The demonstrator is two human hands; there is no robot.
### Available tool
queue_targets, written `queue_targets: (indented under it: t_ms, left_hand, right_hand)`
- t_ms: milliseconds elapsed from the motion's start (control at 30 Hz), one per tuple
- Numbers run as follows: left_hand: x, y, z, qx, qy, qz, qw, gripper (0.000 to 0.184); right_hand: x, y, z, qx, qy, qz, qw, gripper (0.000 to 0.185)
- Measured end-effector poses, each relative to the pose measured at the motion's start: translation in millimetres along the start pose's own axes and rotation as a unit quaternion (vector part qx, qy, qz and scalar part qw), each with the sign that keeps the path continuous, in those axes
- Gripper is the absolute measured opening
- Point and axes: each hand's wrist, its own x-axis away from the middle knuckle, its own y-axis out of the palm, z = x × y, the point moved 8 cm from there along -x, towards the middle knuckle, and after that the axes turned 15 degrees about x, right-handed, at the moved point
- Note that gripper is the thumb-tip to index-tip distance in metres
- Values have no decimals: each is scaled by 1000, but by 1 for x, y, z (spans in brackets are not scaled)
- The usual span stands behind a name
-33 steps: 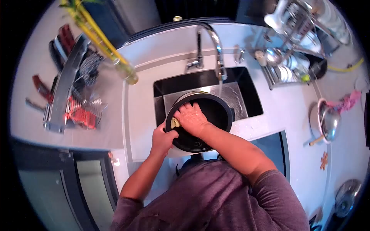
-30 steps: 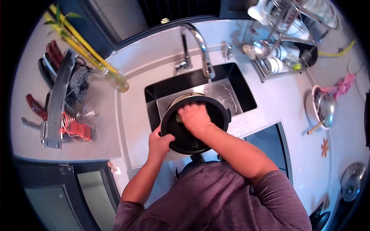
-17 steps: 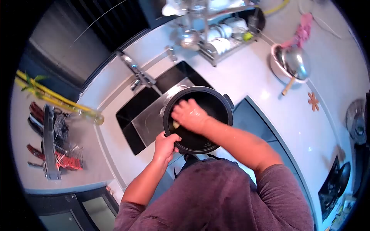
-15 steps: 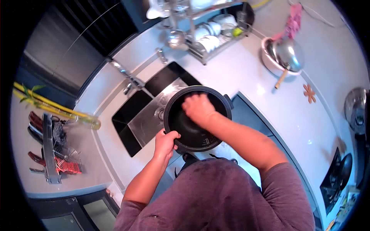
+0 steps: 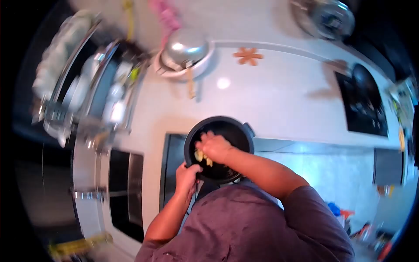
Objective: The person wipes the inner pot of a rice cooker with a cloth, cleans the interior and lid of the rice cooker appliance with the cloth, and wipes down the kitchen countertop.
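Observation:
A round black pot (image 5: 231,131) is held in front of my body, by the counter's front edge. My left hand (image 5: 187,178) is closed on the pot's lower left rim, thumb over the edge. Inside the pot is my right hand (image 5: 214,147), palm down, its fingers spread toward the left wall. Several pale yellow pieces (image 5: 208,162) lie beside and below the right hand, at the pot's left side.
A pink-rimmed bowl (image 5: 205,65) with a metal pan stands on the counter beside a brown flower-shaped trivet (image 5: 248,56). The dish rack (image 5: 94,94) and sink (image 5: 126,192) are at the left. A black cooktop (image 5: 362,105) is at the right.
The view has swung right, away from the sink, and the pot has moved along with my body. My right hand has shifted toward the pot's left side; yellow pieces now show more clearly.

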Motion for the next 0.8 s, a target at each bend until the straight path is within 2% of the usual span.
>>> queue_targets:
  t_ms: [67,200,267,300,400,433,533,600,667,700,733,800]
  left_hand:
    - [-11,28,3,-61,-14,-34,997,21]
    - [-29,99,23,-73,-69,-123,987,17]
    - [-47,132,16,-99,-112,-179,972,18]
    - [-58,148,6,-109,-116,-213,964,18]
    - [-52,211,-9,-156,-146,-289,933,14]
    - [-43,231,-14,-176,-156,-315,920,12]
    - [-22,281,-38,-210,-177,-346,897,13]
    - [1,315,-62,-247,-185,-351,884,19]
    - [20,348,-97,-269,-205,-371,865,21]
    - [37,367,-109,-277,-208,-372,862,21]
    - [57,393,-111,-282,-217,-368,859,21]
    - [80,435,-147,-279,-227,-383,851,23]
  right_hand:
    - [26,-9,19,90,14,-14,996,30]
    - [87,6,57,-51,116,-186,974,35]
    - [119,-36,80,-79,183,-233,952,34]
    - [139,-56,92,-131,238,-196,942,33]
    - [214,-119,123,-285,356,16,890,33]
    - [246,-129,130,-397,389,98,825,38]
    - [346,-148,133,-577,453,319,600,51]
    - [417,-139,123,-664,327,519,427,64]
    - [470,-157,119,-669,255,618,324,73]
    - [500,-159,115,-659,260,636,307,79]
    - [511,-198,122,-652,251,604,385,76]
    - [578,-199,119,-574,314,685,321,71]
